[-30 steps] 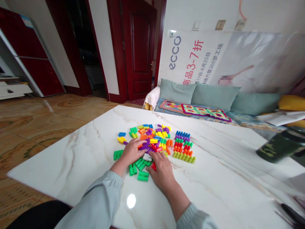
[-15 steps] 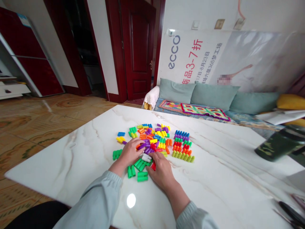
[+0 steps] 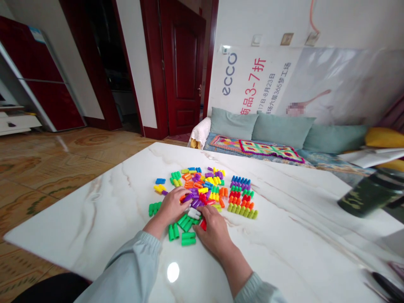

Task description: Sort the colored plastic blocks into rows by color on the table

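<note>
A loose heap of coloured plastic peg blocks, mostly joined tubes, lies mid-table. My left hand (image 3: 172, 207) is at its left side, fingers closed on a purple block (image 3: 187, 198). My right hand (image 3: 215, 229) rests at the heap's near right, thumb and fingers apart. A red block (image 3: 203, 224) lies between them, partly hidden by the hand. Between the hands are a white block (image 3: 194, 213) and several green blocks (image 3: 186, 222). Another green block (image 3: 188, 239) lies nearer me.
Right of the heap, blocks stand in rows: blue (image 3: 240, 180), purple, mixed green and red, and yellow-green (image 3: 243, 211). A dark green flask (image 3: 368, 193) stands at the right of the marble-patterned table (image 3: 120, 206). Behind is a sofa with cushions (image 3: 284, 132).
The view has tilted slightly, so the scene sits a little lower. Both hands stay at almost the same places among the blocks.
</note>
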The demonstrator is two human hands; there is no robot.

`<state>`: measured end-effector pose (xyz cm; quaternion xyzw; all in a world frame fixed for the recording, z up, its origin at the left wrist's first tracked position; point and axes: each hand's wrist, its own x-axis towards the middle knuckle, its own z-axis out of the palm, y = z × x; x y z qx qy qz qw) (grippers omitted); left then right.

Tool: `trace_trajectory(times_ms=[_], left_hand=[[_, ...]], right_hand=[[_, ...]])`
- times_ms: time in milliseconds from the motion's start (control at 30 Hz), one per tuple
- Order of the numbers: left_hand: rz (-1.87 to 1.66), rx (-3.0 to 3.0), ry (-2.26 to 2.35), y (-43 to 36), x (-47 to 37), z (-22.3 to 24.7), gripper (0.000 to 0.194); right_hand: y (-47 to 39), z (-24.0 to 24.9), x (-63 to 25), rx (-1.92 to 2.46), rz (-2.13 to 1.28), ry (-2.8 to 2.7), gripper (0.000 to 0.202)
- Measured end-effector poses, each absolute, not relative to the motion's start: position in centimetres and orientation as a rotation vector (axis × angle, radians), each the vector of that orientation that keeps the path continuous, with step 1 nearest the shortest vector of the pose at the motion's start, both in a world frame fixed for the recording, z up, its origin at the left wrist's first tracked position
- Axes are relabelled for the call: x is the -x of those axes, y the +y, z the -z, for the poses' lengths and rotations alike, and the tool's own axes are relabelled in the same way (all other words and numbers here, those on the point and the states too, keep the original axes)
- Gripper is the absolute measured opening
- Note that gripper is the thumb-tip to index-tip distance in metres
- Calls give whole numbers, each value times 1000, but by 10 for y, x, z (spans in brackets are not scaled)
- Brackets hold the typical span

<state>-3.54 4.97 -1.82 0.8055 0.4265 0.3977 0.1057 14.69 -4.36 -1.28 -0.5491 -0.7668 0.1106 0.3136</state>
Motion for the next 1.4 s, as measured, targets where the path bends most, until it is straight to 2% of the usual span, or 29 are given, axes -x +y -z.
trace_trajectory(times_ms=[933,1167,1400], left_hand=[[-1262,-2296,1231,50,35,17,22],[-1474,-1626,1167,44,35,6,31],[-1498,-1091,948,45,35,3,38]], right_hand=[[-45,13,-148,1430,-325,-1996,43],[-38,12,-151,1284,-606,-1554,35],[-33,12,-159,1195,-1124,-1070,58]])
